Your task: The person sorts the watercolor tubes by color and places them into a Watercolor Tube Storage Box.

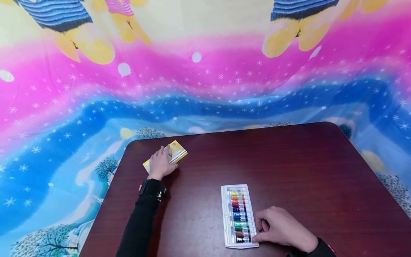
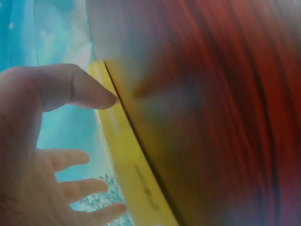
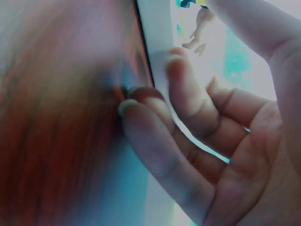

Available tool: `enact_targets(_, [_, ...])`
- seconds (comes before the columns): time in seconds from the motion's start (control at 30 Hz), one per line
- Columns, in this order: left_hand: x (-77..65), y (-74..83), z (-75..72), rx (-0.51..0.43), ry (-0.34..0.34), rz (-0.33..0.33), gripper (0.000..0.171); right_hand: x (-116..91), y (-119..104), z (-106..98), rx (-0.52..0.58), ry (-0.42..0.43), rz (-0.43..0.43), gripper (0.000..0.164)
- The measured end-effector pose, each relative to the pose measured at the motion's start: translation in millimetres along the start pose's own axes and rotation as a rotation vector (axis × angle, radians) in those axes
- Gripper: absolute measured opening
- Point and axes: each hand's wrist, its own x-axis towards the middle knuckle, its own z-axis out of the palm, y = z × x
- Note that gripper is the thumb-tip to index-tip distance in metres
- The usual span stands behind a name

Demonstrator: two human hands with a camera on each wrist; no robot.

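Note:
Near the far left corner of the table, my left hand [image 1: 160, 163] rests on a flat yellow box [image 1: 178, 151]. Its fingers lie spread over the top, and in the left wrist view the thumb touches the box's yellow side [image 2: 115, 141]. Closer to me, a white plastic tray [image 1: 226, 217] holds a row of paint tubes [image 1: 239, 216] in several colours. Beside the tray's right edge is my right hand [image 1: 282, 228], its thumb tip at the near right edge. The right wrist view shows its fingers [image 3: 150, 141] loosely bent against the tray's side, not closed round it.
Both hands are over a dark red-brown wooden table [image 1: 289, 167] with rounded far corners. Behind and beside it hangs a printed cloth [image 1: 205, 78] in pink and blue with snowflakes and trees.

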Motion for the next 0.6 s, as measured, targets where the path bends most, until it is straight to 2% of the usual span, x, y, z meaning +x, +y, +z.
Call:
enact_targets(0.13, [0.6,-8.0,-0.3,0.032,-0.034,-0.038,0.094,2,2,3,-0.004,0.044,-0.003,0.04])
enact_targets(0.23, [1.2,-8.1,0.7,0.054,-0.038,-0.024,0.093,5,5,0,-0.018,0.096,-0.007,0.035])
enact_targets(0.43, [1.6,2.5,0.9,0.055,-0.07,0.052,0.092,18,20,-19,-0.066,0.181,0.033,0.023])
enact_targets(0.53, [1.1,11.8,1.5,0.055,-0.08,0.107,0.09,36,33,-33,-0.077,0.174,0.07,0.022])
enact_targets(0.6, [1.3,21.0,4.3,0.062,-0.085,0.167,0.089,52,44,-43,-0.07,0.166,0.084,0.024])
